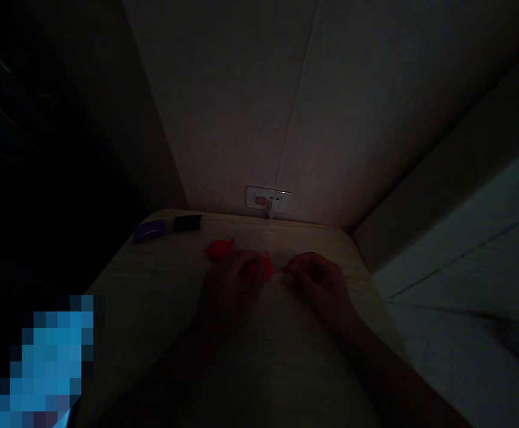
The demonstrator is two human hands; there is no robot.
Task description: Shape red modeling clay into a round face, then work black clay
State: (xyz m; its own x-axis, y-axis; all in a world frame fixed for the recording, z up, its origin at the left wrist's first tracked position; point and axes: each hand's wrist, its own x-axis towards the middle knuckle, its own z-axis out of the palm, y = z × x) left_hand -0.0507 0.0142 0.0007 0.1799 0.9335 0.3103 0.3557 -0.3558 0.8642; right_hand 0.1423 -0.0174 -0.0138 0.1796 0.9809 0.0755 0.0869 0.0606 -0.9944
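The light is very dim. My left hand [235,279] is closed, its fingers curled around a small bright red piece [266,267] that looks soft and has a thin tip pointing up; its kind is hard to make out. Just beyond that hand, a second red piece [219,248] with thin ends lies on the wooden table [259,368]. A short way to the right, my right hand [315,282] is closed in a pinch at its thumb and forefinger. What sits in that pinch is too dark and small to name. A narrow gap separates the two hands.
At the table's far left lie a purple packet [149,230] and a black flat object [187,223]. A wall socket with a red switch [260,201] and something plugged in sits just behind the back edge. A blurred blue patch [52,356] covers the lower left.
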